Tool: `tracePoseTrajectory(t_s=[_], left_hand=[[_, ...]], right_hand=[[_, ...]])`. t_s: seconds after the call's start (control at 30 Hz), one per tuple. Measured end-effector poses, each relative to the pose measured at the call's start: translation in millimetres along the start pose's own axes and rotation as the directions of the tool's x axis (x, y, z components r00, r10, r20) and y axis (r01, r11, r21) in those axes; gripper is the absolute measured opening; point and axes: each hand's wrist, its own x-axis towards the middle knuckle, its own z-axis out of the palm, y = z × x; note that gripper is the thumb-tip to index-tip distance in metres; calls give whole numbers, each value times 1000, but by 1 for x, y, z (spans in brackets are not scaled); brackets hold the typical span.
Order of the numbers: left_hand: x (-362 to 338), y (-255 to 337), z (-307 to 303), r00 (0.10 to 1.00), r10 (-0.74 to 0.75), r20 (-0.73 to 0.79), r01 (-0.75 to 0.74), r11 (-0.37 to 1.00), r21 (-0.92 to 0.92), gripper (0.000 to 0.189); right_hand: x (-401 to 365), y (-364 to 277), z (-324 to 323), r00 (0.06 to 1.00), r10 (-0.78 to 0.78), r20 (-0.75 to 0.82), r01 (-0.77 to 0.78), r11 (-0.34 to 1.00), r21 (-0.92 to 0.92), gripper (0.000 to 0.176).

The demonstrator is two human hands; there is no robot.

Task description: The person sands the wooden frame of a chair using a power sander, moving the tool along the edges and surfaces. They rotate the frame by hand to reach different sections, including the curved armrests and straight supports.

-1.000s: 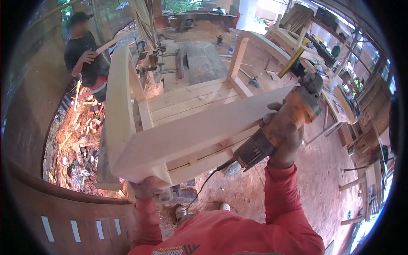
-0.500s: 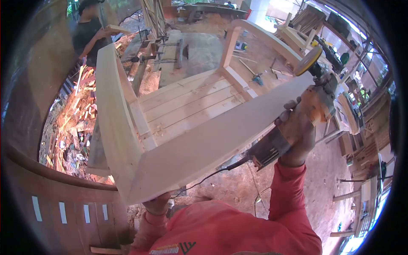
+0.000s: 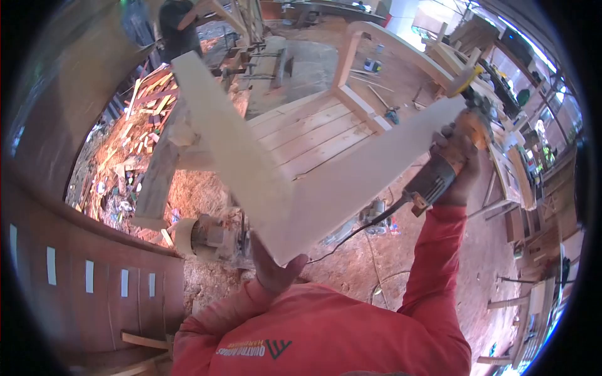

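Observation:
My right hand (image 3: 463,161) is wrapped round the body of an angle grinder (image 3: 431,180), orange at the head, with a yellow-edged disc (image 3: 466,81). The disc is by the far right end of a wide pale board on a wooden chair frame (image 3: 357,169). Two wide boards of this frame meet in a pointed corner near my chest. My left hand (image 3: 276,271) cups that corner, thumb on one side and fingers on the other. Slats (image 3: 320,135) form a flat panel behind the boards. A cord runs from the grinder past my left hand.
A dusty machine with a round drum (image 3: 199,240) stands left of my left hand. Wood scraps (image 3: 147,119) lie piled at the left. Another person (image 3: 179,28) stands at the back left. Stacked timber and wooden parts (image 3: 533,250) line the right side.
The chair frame has turned, its near corner shifting right and up. More of my left hand shows at the corner. The grinder has moved slightly right, and the drum machine has come into view.

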Motion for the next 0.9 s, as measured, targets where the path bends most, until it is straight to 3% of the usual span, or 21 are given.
tracePoseTrajectory(t_s=[0.03, 0.1, 0.13, 0.2, 0.23, 0.27, 0.33, 0.37, 0.43, 0.5, 0.57, 0.6, 0.67, 0.77, 0.9], left_hand=[[9, -1, -9, 998, 49, 43, -46, 997, -59, 63], [53, 12, -51, 972, 106, 210, -5, 902, -432, 65], [62, -13, -67, 960, 71, 269, 50, 906, -419, 62], [109, -33, -110, 986, 48, 162, -15, 980, -198, 51], [141, -46, -130, 990, -111, 88, 118, 989, -89, 42], [180, -97, -143, 994, 11, -112, -16, 999, -40, 40], [266, -136, -189, 976, -48, -211, 69, 993, 92, 61], [314, -184, -204, 962, 47, -271, -7, 989, 148, 74], [392, -213, -217, 931, 189, -313, -37, 900, 434, 84], [466, -248, -221, 981, 181, -74, -168, 974, 149, 81], [495, -253, -218, 978, 141, 151, -149, 988, 43, 75], [500, -238, -220, 965, 76, 252, -104, 990, 98, 69], [508, -254, -205, 964, 51, 262, -50, 999, -11, 56], [498, -257, -201, 974, 38, 225, 36, 948, -316, 51], [478, -256, -212, 987, 24, 161, 28, 948, -318, 52]], right_hand=[[-7, 1, 4, 998, -26, -63, 25, 999, -25, 50], [-24, -1, 26, 994, -53, 93, 49, 998, 43, 51], [-31, 0, 34, 991, -46, 129, 43, 999, 27, 52], [-43, 3, 46, 989, -32, 143, 34, 999, -10, 55], [-51, 5, 56, 992, -33, 121, 37, 999, -29, 57], [-60, 7, 68, 995, -43, 95, 48, 998, -51, 58], [-78, 14, 96, 999, -30, 21, 30, 999, 12, 58], [-88, 15, 107, 999, -28, -19, 29, 999, 38, 58], [-107, 19, 120, 999, -18, -38, 20, 997, 71, 59], [-116, 28, 133, 999, -7, -33, 10, 995, 97, 60], [-130, 35, 143, 1000, 6, -30, -3, 994, 108, 60], [-135, 37, 145, 998, 0, -65, 7, 995, 99, 60], [-134, 36, 144, 990, -39, -133, 49, 996, 73, 60], [-132, 30, 139, 996, -1, -89, 3, 1000, 23, 58], [-128, 25, 147, 999, 23, -39, -19, 993, 118, 56]])
